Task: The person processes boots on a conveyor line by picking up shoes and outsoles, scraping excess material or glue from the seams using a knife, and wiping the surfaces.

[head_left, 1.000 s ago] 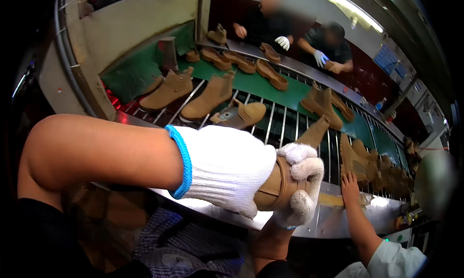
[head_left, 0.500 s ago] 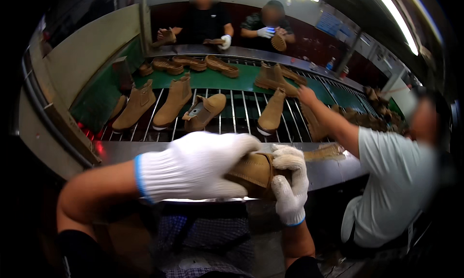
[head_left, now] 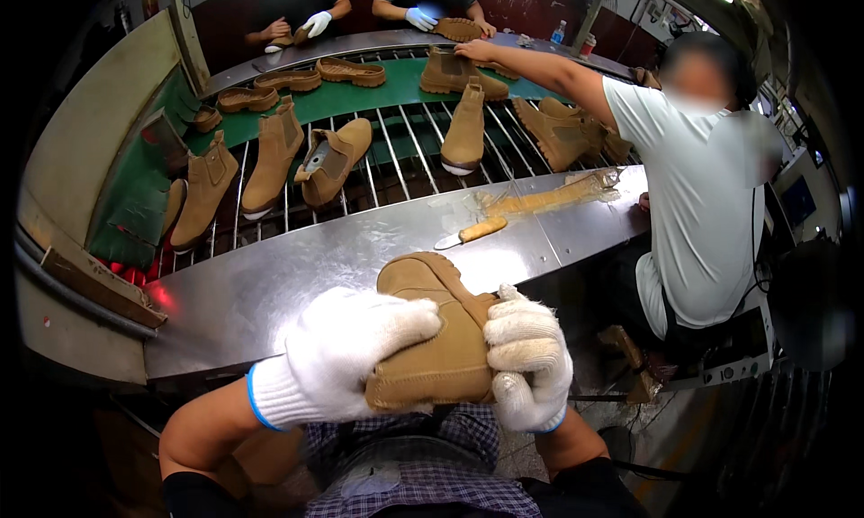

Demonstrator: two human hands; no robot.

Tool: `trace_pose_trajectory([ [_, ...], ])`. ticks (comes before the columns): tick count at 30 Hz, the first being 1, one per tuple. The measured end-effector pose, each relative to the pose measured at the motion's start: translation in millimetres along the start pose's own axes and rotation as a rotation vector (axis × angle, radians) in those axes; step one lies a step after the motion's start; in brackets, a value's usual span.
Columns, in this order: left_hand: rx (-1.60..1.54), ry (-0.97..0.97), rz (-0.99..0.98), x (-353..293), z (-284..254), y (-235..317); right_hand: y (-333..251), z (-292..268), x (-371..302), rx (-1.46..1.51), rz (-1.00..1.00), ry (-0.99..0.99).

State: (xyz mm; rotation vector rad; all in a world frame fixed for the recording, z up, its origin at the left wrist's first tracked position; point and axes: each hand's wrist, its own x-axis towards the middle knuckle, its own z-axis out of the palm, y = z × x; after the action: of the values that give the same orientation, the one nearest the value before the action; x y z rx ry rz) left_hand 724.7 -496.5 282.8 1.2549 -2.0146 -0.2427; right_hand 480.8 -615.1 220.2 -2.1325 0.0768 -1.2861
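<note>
Both of your gloved hands were closed on one tan suede boot (head_left: 432, 342), held just above your lap at the near edge of the steel worktop (head_left: 270, 284). Your left hand (head_left: 346, 356) wrapped over the boot's left flank, fingers spread across the suede, while your right hand (head_left: 526, 360) clamped its right side with the fingers curled in tight. The boot sat squarely between the two hands, so neither was nearer; each was in full contact. Its long axis ran away from you, with the rounded end pointing out toward the worktop and the broader end resting near your checked apron (head_left: 405, 464).

Farther out on the worktop, well apart from your hands, lay a knife with a pale handle (head_left: 470, 234). Beyond it, several more tan boots (head_left: 270, 162) stood on the roller conveyor (head_left: 405, 149). A person in a white shirt (head_left: 702, 185) stood at your right, reaching an arm out over those boots.
</note>
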Motion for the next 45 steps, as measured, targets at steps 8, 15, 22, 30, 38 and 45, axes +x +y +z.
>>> trace_pose_trajectory([
  [8,0.145,-0.033,0.113,-43,28,20,-28,-4,-27,0.311,0.126,-0.213],
  [15,0.31,-0.182,0.173,-85,78,30,-36,27,-131,0.208,0.601,0.194],
  [22,0.487,-0.313,0.299,-133,103,31,-48,42,-174,0.581,1.239,-0.075],
  [30,0.541,-0.28,0.297,-147,104,26,-38,38,-149,0.496,1.296,-0.319],
  [38,0.583,-0.316,0.328,-158,97,20,9,24,-132,0.555,1.415,-0.517],
  [45,0.518,-0.335,0.207,-163,93,26,-10,36,-97,0.515,1.388,-0.474],
])
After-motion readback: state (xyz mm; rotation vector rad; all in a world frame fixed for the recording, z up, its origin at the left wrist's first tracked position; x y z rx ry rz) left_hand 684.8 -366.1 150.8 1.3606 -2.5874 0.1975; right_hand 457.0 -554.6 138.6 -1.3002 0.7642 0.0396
